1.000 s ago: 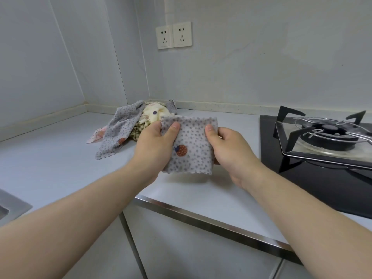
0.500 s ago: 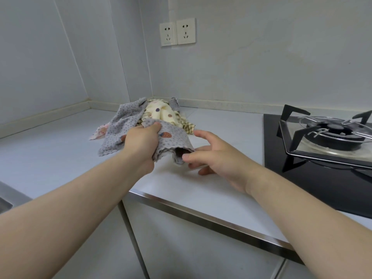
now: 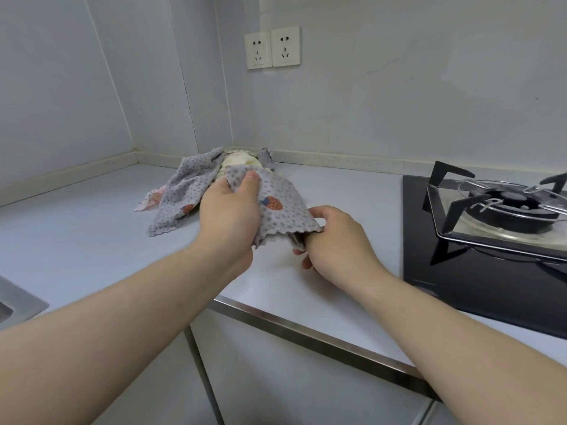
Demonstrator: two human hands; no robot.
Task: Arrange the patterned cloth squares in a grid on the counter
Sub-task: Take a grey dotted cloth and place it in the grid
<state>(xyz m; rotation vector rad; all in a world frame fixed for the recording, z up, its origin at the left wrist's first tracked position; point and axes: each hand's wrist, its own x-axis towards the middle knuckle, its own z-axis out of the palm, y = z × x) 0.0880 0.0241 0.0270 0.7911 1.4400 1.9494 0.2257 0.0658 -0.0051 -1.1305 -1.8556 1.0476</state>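
Near the middle of the frame, the left hand (image 3: 230, 216) grips the upper left edge of a grey dotted cloth square with a red strawberry print (image 3: 283, 207), thumb on top. The right hand (image 3: 334, 237) pinches the cloth's lower right corner with curled fingers. The cloth hangs slack between the two hands, low over the pale grey surface (image 3: 76, 234), in front of a crumpled heap of grey and cream patterned cloths (image 3: 190, 185) towards the back corner and left of the black glass gas hob (image 3: 478, 280) at the right edge.
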